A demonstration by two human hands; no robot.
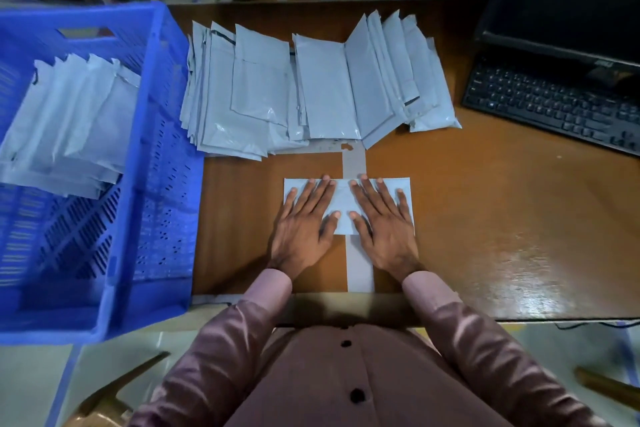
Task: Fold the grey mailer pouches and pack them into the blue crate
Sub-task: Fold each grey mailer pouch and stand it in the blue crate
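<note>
Brown desk [485, 218], near edge: I see my left hand [304, 218] and right hand [384, 218] pressing flat, fingers straight, on one folded pouch [343, 199]; blue crate [145, 184] at left edge.

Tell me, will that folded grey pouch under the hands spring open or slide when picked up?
The folded pouch looks like thin, glossy plastic, so it's probably floppy and light. The left hand and right hand press it flat, hinting it may unfold. It could slide on the shiny table.

crate [162, 163] left | pouch pile [311, 87] behind folded pouch [344, 199] | keyboard [554, 104] right
</note>
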